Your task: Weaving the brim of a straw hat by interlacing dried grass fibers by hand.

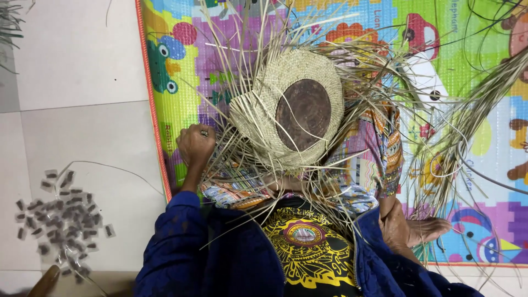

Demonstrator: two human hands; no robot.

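A half-woven straw hat (258, 110) sits on my lap over a round dark wooden form (303, 114), with loose straw ends sticking out all around it. My left hand (195, 144), a ring on one finger, is closed in a fist on straw strands (220, 159) at the hat's left edge. My right hand (410, 228) comes out of a blue sleeve at the lower right. It rests low with fingers stretched out toward the right, holding nothing, close to loose straw on the mat.
I sit on a colourful play mat (181, 71) with a red edge. A long bundle of straw (467, 121) lies on it at the right. On the pale tile floor at left lie several small grey pieces (60, 217) and a wooden handle (45, 280).
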